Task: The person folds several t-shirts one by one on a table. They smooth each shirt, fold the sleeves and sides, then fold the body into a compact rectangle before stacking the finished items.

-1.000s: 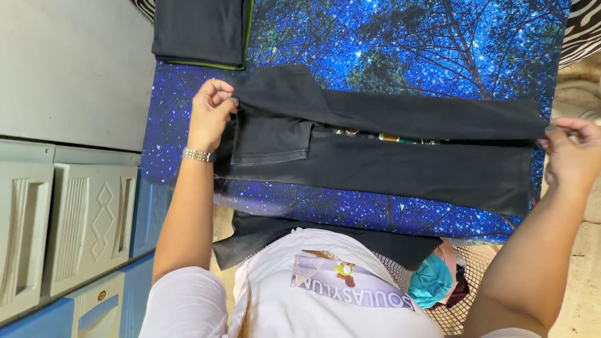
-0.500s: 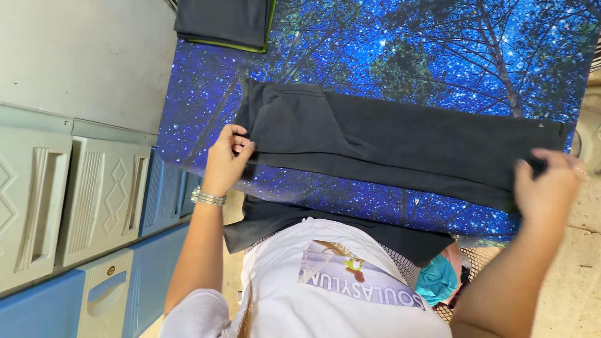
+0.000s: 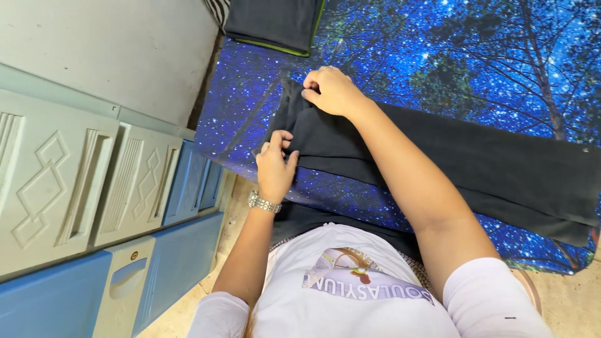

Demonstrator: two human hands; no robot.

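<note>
dark garment (image 3: 476, 169) cut off right, folded cloth (image 3: 272, 22) cut off top

Bright, even light fills the scene, with no glare and only soft shadows under the forearms. The starry blue cloth (image 3: 438, 50) looks vivid and sharp. The dark garment (image 3: 488, 169) shows little fold detail. Straight edges bow slightly toward the frame's borders.
</note>
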